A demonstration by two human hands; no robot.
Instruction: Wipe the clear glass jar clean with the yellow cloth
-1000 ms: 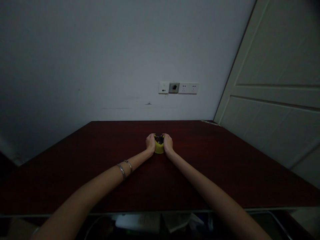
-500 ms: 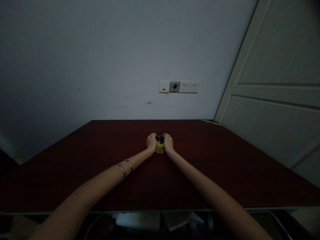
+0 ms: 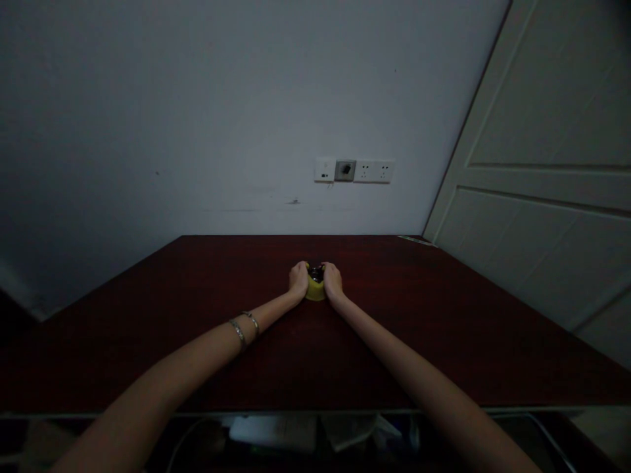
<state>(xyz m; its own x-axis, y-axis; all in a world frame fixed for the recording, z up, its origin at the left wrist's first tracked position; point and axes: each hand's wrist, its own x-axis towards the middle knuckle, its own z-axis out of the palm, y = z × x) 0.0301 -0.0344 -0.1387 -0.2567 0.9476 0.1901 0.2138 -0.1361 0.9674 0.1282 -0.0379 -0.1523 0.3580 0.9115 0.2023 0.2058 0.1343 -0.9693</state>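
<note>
A small yellow object (image 3: 314,290) with a dark top stands on the dark red table (image 3: 444,328), far out in front of me. My left hand (image 3: 298,281) is wrapped round its left side and my right hand (image 3: 332,282) round its right side, fingers curled against it. Both arms are stretched forward across the table. Two metal bangles (image 3: 245,328) sit on my left wrist. Most of the yellow object is hidden between the hands.
A white wall rises behind the table, with a row of sockets and a switch (image 3: 353,171). A white panelled door (image 3: 547,177) stands to the right. Below the table's near edge lie papers and dim clutter (image 3: 296,437).
The hands stay on the yellow object. The view has shifted very slightly; nothing else has moved.
</note>
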